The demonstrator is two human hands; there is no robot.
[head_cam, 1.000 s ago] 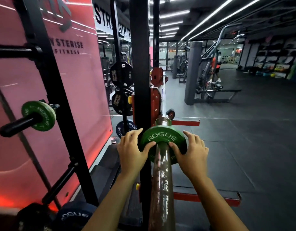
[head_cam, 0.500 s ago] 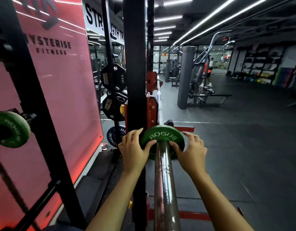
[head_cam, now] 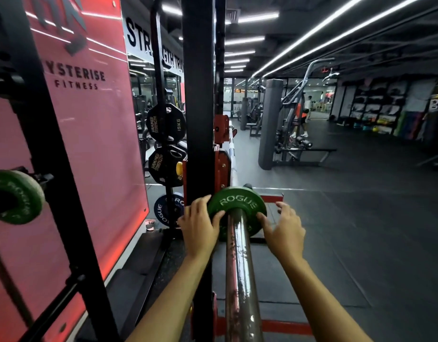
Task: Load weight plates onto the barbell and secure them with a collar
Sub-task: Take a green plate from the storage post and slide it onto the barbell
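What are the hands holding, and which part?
The left hand grips the green plate by its left rim, thumb on its face. The right hand has open fingers, holding nothing.

A tall black rack post (head_cam: 197,95) stands in the middle of the gym. To its left is a red wall panel (head_cam: 94,144). To its right lies dark rubber floor (head_cam: 361,218), a grey pillar (head_cam: 269,124), and far shelves (head_cam: 385,107). Long ceiling lights (head_cam: 336,25) run above.

The barbell sleeve (head_cam: 240,267) is seen running forward from the bottom edge, and a green plate (head_cam: 237,206) marked ROGUE is carried on it beside the black rack upright (head_cam: 198,95). The rack is borne by the dark rubber floor (head_cam: 361,230).
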